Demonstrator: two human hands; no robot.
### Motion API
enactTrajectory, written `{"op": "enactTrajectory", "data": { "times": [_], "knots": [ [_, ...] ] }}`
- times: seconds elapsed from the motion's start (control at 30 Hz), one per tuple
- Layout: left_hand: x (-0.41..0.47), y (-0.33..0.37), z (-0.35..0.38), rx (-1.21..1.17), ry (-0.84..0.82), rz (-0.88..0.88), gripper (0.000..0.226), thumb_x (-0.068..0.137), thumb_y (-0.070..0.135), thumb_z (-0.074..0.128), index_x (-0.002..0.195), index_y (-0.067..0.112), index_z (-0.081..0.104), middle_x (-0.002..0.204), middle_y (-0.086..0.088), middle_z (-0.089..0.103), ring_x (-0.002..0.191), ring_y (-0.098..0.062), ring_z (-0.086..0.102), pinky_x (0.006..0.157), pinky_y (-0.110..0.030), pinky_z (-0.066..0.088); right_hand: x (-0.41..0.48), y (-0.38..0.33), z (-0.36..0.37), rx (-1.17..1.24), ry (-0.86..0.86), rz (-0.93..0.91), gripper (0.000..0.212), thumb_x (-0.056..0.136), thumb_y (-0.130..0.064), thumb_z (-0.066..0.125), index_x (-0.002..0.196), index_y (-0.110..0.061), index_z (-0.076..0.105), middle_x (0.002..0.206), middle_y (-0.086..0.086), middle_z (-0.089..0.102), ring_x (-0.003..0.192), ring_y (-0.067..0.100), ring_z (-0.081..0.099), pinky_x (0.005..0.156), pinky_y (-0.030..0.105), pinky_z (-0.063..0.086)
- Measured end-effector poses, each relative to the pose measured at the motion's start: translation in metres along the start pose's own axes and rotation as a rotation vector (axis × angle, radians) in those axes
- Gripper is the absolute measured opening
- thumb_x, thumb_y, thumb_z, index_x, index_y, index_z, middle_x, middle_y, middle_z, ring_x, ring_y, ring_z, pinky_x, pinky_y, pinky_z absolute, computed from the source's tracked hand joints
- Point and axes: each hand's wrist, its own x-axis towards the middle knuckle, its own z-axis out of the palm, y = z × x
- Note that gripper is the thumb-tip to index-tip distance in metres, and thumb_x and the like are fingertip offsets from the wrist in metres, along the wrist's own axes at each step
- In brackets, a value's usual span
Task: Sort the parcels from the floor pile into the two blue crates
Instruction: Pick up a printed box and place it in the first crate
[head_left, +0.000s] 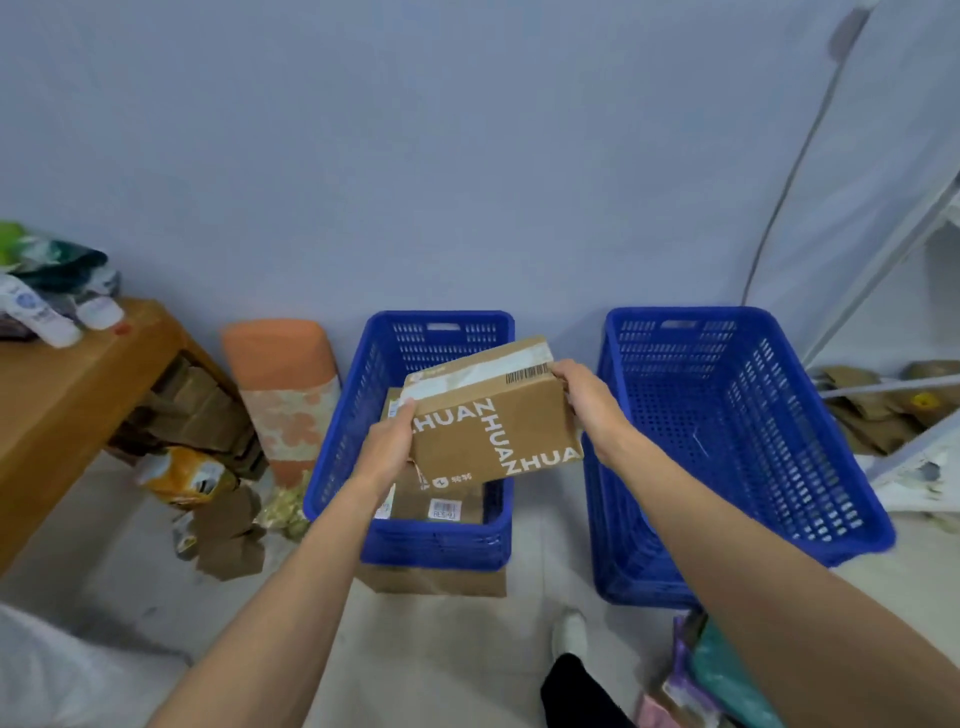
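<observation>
I hold a brown cardboard box (493, 421) printed with white "ZHUAN" letters over the left blue crate (337, 447). My left hand (387, 444) grips its left edge and my right hand (587, 400) grips its right edge. Under the box, inside the left crate, lie other brown parcels (441, 506) with labels. The right blue crate (737, 431) shows only its bare perforated floor. Soft parcels in teal and purple wrapping (717, 675) lie on the floor at the lower right.
A wooden table (62, 405) with bottles stands at the left, cardboard and a yellow bag (182, 475) beneath it. An orange rolled mat (285, 384) leans on the wall. Flat cardboard (436, 582) lies under the left crate. A white shelf frame (893, 249) and brown bags (883, 405) stand right.
</observation>
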Motion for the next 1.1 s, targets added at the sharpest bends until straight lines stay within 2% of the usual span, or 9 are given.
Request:
{"op": "enactTrajectory", "data": {
  "times": [0.17, 0.33, 0.43, 0.6, 0.73, 0.87, 0.97, 1.03, 1.1],
  "knots": [
    [0.055, 0.034, 0.007, -0.041, 0.061, -0.045, 0.041, 0.098, 0.045, 0.047, 0.093, 0.016, 0.076, 0.086, 0.002, 0.079, 0.087, -0.018, 0.073, 0.087, -0.040, 0.056, 0.087, -0.017, 0.004, -0.033, -0.076, 0.030, 0.033, 0.096, -0.045, 0.045, 0.117, -0.023, 0.059, 0.110, -0.001, 0.065, 0.094, 0.014, 0.061, 0.075, 0.033, 0.049],
    [0.106, 0.039, 0.010, -0.056, 0.124, -0.124, 0.036, 0.082, 0.046, 0.060, 0.096, 0.014, 0.065, 0.108, -0.015, 0.072, 0.096, -0.026, 0.069, 0.086, -0.044, 0.055, 0.158, -0.031, 0.012, -0.087, -0.133, 0.032, 0.031, 0.097, -0.038, 0.048, 0.126, -0.029, 0.055, 0.115, -0.004, 0.061, 0.102, 0.013, 0.056, 0.082, 0.034, 0.047],
    [0.123, 0.034, 0.008, -0.007, 0.148, -0.134, 0.023, 0.087, 0.032, 0.067, 0.102, 0.017, 0.060, 0.106, -0.004, 0.069, 0.098, -0.020, 0.067, 0.093, -0.044, 0.055, 0.182, -0.033, 0.023, -0.105, -0.186, 0.054, 0.035, 0.095, -0.039, 0.049, 0.130, -0.033, 0.053, 0.115, -0.004, 0.061, 0.103, 0.016, 0.058, 0.090, 0.040, 0.052],
    [0.159, 0.023, 0.001, -0.020, 0.156, -0.170, 0.043, 0.082, 0.008, 0.077, 0.118, 0.014, 0.052, 0.109, 0.001, 0.065, 0.099, -0.015, 0.064, 0.087, -0.032, 0.055, 0.217, -0.031, 0.046, -0.161, -0.181, 0.071, 0.042, 0.090, -0.058, 0.047, 0.125, -0.036, 0.058, 0.122, -0.005, 0.064, 0.106, 0.014, 0.061, 0.096, 0.040, 0.051],
    [0.187, 0.014, -0.011, -0.131, 0.137, -0.220, 0.054, 0.075, 0.039, 0.085, 0.112, 0.012, 0.056, 0.108, -0.005, 0.067, 0.094, -0.019, 0.067, 0.077, -0.035, 0.055, 0.230, -0.036, 0.069, -0.205, -0.112, 0.092, 0.043, 0.095, -0.065, 0.036, 0.097, -0.036, 0.068, 0.100, -0.008, 0.070, 0.092, 0.013, 0.065, 0.088, 0.035, 0.049],
    [0.269, -0.065, -0.022, -0.285, 0.050, -0.298, 0.100, 0.054, 0.091, 0.069, 0.131, 0.026, 0.062, 0.136, -0.003, 0.062, 0.123, -0.023, 0.061, 0.105, -0.051, 0.047, 0.248, -0.033, 0.094, -0.279, -0.032, 0.040, 0.042, 0.099, -0.063, 0.034, 0.094, -0.033, 0.062, 0.099, -0.005, 0.067, 0.091, 0.011, 0.063, 0.086, 0.034, 0.048],
    [0.318, -0.105, -0.029, -0.338, 0.049, -0.347, 0.105, 0.056, 0.096, 0.060, 0.137, 0.030, 0.057, 0.141, 0.001, 0.058, 0.129, -0.027, 0.057, 0.109, -0.054, 0.043, 0.267, -0.023, 0.114, -0.317, 0.044, 0.061, 0.045, 0.097, -0.062, 0.041, 0.111, -0.023, 0.060, 0.103, -0.003, 0.068, 0.089, 0.012, 0.066, 0.081, 0.034, 0.051],
    [0.310, -0.080, -0.038, -0.283, 0.013, -0.360, 0.092, 0.062, 0.085, 0.064, 0.116, 0.010, 0.063, 0.114, -0.003, 0.065, 0.111, -0.034, 0.065, 0.103, -0.053, 0.049, 0.278, -0.014, 0.127, -0.346, 0.073, 0.086, 0.037, 0.098, -0.053, 0.046, 0.117, -0.024, 0.057, 0.105, -0.003, 0.068, 0.089, 0.014, 0.068, 0.084, 0.040, 0.055],
    [0.286, -0.041, -0.049, -0.179, -0.084, -0.346, 0.059, 0.066, 0.064, 0.070, 0.089, 0.013, 0.053, 0.091, -0.006, 0.057, 0.085, -0.030, 0.063, 0.089, -0.044, 0.052, 0.291, -0.006, 0.138, -0.364, 0.082, 0.122, 0.030, 0.098, -0.047, 0.048, 0.119, -0.027, 0.054, 0.105, -0.004, 0.068, 0.088, 0.017, 0.070, 0.086, 0.046, 0.057]
  ]
}}
